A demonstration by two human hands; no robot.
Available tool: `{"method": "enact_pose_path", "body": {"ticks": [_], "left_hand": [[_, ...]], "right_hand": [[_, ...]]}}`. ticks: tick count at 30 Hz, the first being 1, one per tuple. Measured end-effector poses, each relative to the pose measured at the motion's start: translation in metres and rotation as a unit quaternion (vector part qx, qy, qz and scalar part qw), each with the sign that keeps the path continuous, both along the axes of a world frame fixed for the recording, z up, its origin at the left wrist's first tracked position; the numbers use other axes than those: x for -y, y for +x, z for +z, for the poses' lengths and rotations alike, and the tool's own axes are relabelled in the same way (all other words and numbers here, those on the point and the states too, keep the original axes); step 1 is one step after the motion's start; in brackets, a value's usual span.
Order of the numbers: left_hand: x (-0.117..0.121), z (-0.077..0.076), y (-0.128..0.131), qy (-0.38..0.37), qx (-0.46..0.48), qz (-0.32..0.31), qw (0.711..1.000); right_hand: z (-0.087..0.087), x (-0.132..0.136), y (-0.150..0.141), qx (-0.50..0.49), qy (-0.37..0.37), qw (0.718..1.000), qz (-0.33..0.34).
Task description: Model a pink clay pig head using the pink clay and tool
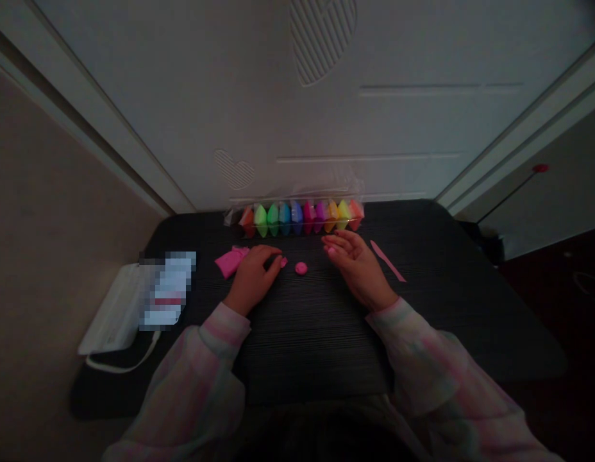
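Observation:
My left hand [253, 277] is over the table, thumb and forefinger nearly meeting at a small scrap of pink modelling clay [284, 262]. Beside it, partly behind the fingers, lies a pink clay packet [229, 262]. A round pink clay ball [301, 268] rests on the table between my hands. Turned partly palm up, my right hand [359, 266] has its fingers curled around a small pink clay piece [331, 251]. Just right of that hand, a pink plastic knife [388, 260] lies at a slant.
A clear plastic sleeve holding several coloured clay packets [296, 217] stretches along the back of the dark table [317, 346], against a white panel [259, 115]. At left are a white flat device [117, 311], a blurred-out item [170, 289] and a white cable [122, 369].

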State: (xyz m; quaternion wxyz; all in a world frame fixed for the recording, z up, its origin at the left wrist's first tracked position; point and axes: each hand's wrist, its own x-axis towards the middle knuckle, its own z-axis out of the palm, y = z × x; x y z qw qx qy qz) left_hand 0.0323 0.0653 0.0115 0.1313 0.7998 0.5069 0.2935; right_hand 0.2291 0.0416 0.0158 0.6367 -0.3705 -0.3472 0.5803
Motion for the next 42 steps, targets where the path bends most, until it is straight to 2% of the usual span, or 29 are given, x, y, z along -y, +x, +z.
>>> {"method": "enact_pose_path", "body": {"ticks": [8,21,27,30,33,38,42], "left_hand": [[-0.0006,-0.0001,0.0003,0.017,-0.003,0.002,1.0],[-0.0005,-0.0005,0.0004,0.028,0.006,-0.006,1.0],[-0.0006,0.0005,0.0002,0.03,0.001,0.0,1.0],[-0.0007,-0.0004,0.0002,0.034,0.006,-0.002,0.999],[-0.0007,-0.001,0.0002,0.034,0.006,-0.003,0.999],[-0.0004,0.0004,0.0004,0.028,0.004,0.0,1.0],[-0.0004,0.001,0.0006,0.027,0.002,0.0,1.0]], "right_hand": [[0.0013,0.0008,0.0003,0.026,-0.058,0.998,-0.009],[0.0012,-0.0001,0.0013,0.001,-0.031,0.998,-0.055],[-0.0005,-0.0003,0.0035,0.064,-0.021,0.994,-0.081],[-0.0014,-0.0003,0.0042,0.083,-0.029,0.994,-0.069],[-0.0014,-0.0001,0.0036,0.057,-0.043,0.996,-0.057],[0.0029,0.0,0.0011,0.011,-0.026,0.998,-0.063],[0.0048,0.0001,0.0004,0.012,-0.031,0.998,-0.061]]}}
